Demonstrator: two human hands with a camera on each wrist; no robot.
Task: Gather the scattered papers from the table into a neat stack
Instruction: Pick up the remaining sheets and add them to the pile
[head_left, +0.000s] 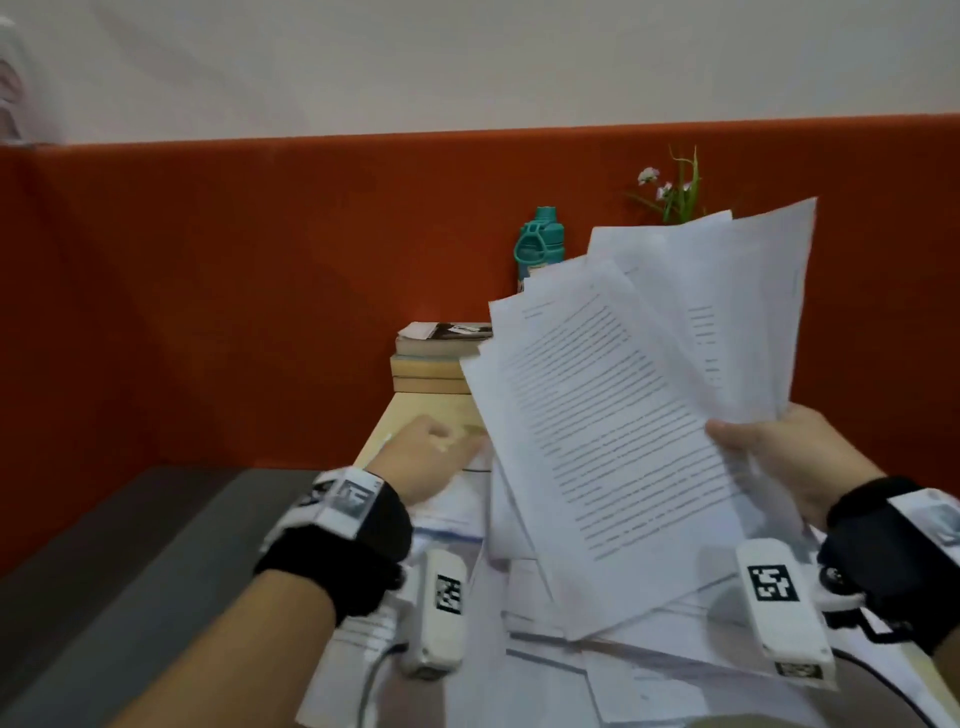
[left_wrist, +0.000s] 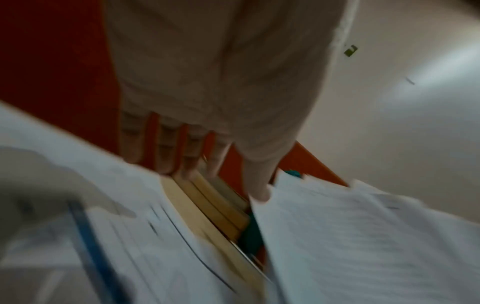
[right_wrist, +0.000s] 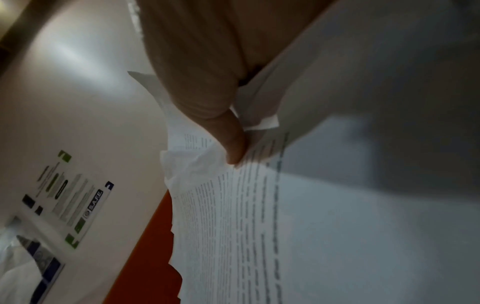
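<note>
Right hand (head_left: 779, 457) raised above table (head_left: 415, 410), thumb and fingers pinched on lower right edge of fanned bundle of papers (head_left: 639, 395); sheets splay unevenly, printed side toward camera. Left hand (head_left: 431, 452) reaches forward low, fingers straight and spread, holding nothing, over loose papers on table (head_left: 545, 670). Stack of books (head_left: 436, 358) and teal bottle (head_left: 537, 244) stand beyond, against red partition (head_left: 208, 286).

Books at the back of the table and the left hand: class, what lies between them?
A bare strip of light wooden tabletop separates the stacked books from the left hand, shown in the head view. The left wrist view is too blurred to add more.
</note>
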